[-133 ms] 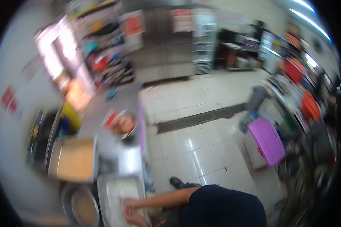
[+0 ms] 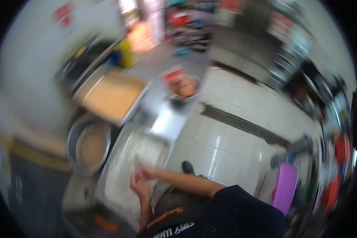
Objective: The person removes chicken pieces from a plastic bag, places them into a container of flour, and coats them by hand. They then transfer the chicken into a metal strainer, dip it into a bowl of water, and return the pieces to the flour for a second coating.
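My left hand (image 2: 137, 182) and my right hand (image 2: 147, 171) are close together over a metal tray (image 2: 111, 163). Inside that tray lies a white, flour-like layer (image 2: 125, 168). The fingers of both hands look curled, and blur hides whatever may be between them. My right forearm reaches across from the dark sleeve, while my left arm comes up from below. Beside the tray stands a round metal bowl (image 2: 70, 144) with something tan in it. A rectangular tray (image 2: 135, 104) holding an orange-tan layer sits just beyond.
Farther along the steel counter (image 2: 166, 119) a bowl of orange-brown food (image 2: 184, 87) stands by a red-and-white packet (image 2: 173, 75). A purple lid (image 2: 285, 188) covers a bin on the right. A floor drain (image 2: 242, 125) crosses the tiles, with steel cabinets (image 2: 246, 43) behind.
My view has turned left and tilted, so the counter and trays appear farther right. Both hands remain over the white-filled tray, close together; more of my left forearm and my apron shows.
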`<act>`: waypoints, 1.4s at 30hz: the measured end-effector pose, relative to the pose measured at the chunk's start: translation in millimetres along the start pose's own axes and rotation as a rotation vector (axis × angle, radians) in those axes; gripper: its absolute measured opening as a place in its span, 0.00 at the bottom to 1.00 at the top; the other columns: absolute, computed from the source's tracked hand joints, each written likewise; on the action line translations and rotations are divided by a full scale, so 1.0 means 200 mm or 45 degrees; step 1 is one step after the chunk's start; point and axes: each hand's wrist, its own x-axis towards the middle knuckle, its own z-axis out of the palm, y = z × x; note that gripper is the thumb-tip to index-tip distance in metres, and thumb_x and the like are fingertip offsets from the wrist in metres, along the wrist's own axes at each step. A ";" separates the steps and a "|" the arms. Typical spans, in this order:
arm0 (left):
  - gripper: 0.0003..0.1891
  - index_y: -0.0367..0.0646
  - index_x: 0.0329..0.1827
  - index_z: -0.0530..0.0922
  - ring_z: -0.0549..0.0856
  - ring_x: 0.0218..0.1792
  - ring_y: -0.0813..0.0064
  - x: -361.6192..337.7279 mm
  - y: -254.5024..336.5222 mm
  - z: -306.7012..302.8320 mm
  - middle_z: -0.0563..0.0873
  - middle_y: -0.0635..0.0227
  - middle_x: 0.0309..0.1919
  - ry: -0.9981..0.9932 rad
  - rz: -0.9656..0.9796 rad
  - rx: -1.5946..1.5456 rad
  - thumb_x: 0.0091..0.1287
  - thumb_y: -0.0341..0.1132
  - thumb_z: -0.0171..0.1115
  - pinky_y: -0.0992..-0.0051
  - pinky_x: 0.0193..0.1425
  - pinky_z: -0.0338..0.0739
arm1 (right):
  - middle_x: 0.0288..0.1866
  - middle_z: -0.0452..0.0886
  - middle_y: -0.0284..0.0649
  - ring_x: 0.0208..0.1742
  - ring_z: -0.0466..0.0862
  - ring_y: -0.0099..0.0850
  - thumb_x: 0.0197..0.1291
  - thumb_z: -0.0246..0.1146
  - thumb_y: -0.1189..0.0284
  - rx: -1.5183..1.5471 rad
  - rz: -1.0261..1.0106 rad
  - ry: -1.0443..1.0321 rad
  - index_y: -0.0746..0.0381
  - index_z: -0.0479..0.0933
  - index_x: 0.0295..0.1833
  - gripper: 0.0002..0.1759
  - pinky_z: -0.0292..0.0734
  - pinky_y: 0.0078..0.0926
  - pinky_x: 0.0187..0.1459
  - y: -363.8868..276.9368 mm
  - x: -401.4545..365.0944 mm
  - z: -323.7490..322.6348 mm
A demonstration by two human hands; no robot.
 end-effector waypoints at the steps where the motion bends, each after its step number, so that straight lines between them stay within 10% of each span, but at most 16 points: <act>1: 0.07 0.32 0.43 0.81 0.82 0.38 0.75 -0.19 -0.02 -0.02 0.86 0.64 0.36 -0.008 -0.124 -0.012 0.67 0.27 0.61 0.75 0.44 0.77 | 0.47 0.83 0.48 0.47 0.84 0.40 0.61 0.38 0.27 0.093 0.142 -0.014 0.69 0.75 0.55 0.52 0.77 0.42 0.56 0.12 -0.14 0.03; 3: 0.06 0.34 0.41 0.82 0.81 0.34 0.81 -0.33 0.00 -0.01 0.86 0.67 0.34 0.042 -0.239 -0.118 0.67 0.29 0.64 0.77 0.40 0.76 | 0.49 0.80 0.47 0.49 0.81 0.40 0.61 0.40 0.27 0.108 0.302 0.662 0.57 0.66 0.70 0.49 0.80 0.39 0.48 0.03 -0.29 0.31; 11: 0.06 0.34 0.41 0.82 0.87 0.30 0.70 -0.25 0.27 0.15 0.87 0.56 0.33 0.084 -0.337 0.054 0.66 0.29 0.64 0.74 0.36 0.81 | 0.67 0.65 0.47 0.51 0.74 0.40 0.61 0.43 0.28 0.171 0.336 0.510 0.46 0.56 0.78 0.47 0.76 0.40 0.50 -0.13 -0.20 0.16; 16: 0.05 0.35 0.40 0.81 0.85 0.29 0.75 -0.30 0.26 0.27 0.87 0.60 0.32 0.208 -0.333 0.156 0.65 0.28 0.65 0.75 0.35 0.78 | 0.70 0.65 0.45 0.62 0.71 0.49 0.59 0.48 0.29 0.482 0.346 0.488 0.42 0.57 0.77 0.46 0.70 0.62 0.59 -0.20 -0.15 0.19; 20: 0.06 0.35 0.40 0.81 0.85 0.30 0.74 -0.33 0.29 0.30 0.87 0.60 0.32 0.282 -0.421 0.190 0.65 0.28 0.65 0.75 0.35 0.78 | 0.73 0.64 0.46 0.67 0.68 0.52 0.63 0.48 0.34 0.701 0.422 -0.004 0.45 0.58 0.77 0.42 0.68 0.65 0.61 -0.14 -0.12 0.08; 25: 0.08 0.37 0.46 0.81 0.85 0.31 0.76 -0.37 0.27 0.27 0.87 0.61 0.34 0.330 -0.547 0.162 0.66 0.29 0.64 0.76 0.36 0.78 | 0.74 0.64 0.49 0.71 0.69 0.50 0.73 0.42 0.54 0.615 0.382 0.073 0.64 0.59 0.74 0.32 0.67 0.55 0.67 -0.05 -0.03 0.06; 33: 0.16 0.42 0.57 0.79 0.84 0.34 0.80 -0.56 0.12 -0.05 0.88 0.66 0.41 0.406 -0.726 0.201 0.67 0.30 0.63 0.78 0.39 0.79 | 0.67 0.73 0.54 0.67 0.74 0.44 0.73 0.51 0.65 -0.113 0.631 0.317 0.66 0.64 0.70 0.25 0.74 0.50 0.64 -0.10 0.03 0.07; 37: 0.13 0.41 0.54 0.80 0.83 0.32 0.80 -0.77 -0.05 -0.34 0.88 0.67 0.40 1.117 -0.614 0.212 0.68 0.31 0.62 0.78 0.35 0.78 | 0.68 0.73 0.51 0.64 0.78 0.40 0.73 0.52 0.67 -0.444 0.656 0.447 0.64 0.64 0.69 0.23 0.78 0.45 0.60 -0.08 0.00 0.03; 42: 0.14 0.44 0.48 0.83 0.83 0.42 0.62 -0.90 -0.04 -0.68 0.85 0.63 0.38 1.196 -0.725 1.241 0.60 0.37 0.69 0.62 0.49 0.77 | 0.63 0.78 0.50 0.61 0.80 0.42 0.73 0.50 0.68 -0.307 0.642 0.484 0.65 0.70 0.65 0.20 0.79 0.45 0.58 -0.12 0.05 0.11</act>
